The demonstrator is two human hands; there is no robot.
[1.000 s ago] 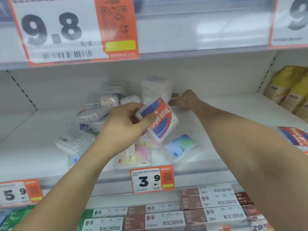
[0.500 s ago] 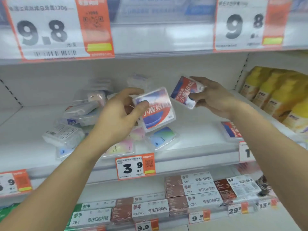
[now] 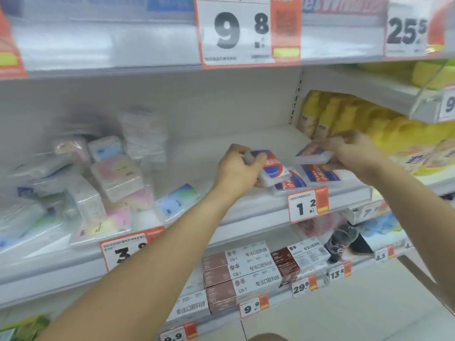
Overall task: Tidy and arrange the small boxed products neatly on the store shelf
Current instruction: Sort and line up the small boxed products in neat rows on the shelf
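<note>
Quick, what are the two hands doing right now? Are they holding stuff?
Left hand: fingers curled round a red and blue box.
Right hand: fingers pinching another red and blue box, just above the boxes lying on the shelf.

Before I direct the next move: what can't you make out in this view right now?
- Head view: left box is partly covered by the left hand.
- Right box: the right hand hides its far edge; label blurred.
- Boxes on the shelf: I cannot tell whether the held boxes touch them.
- Pastel pile: motion blur, print unreadable.
- 3.x price tag: the left forearm cuts it off.
</note>
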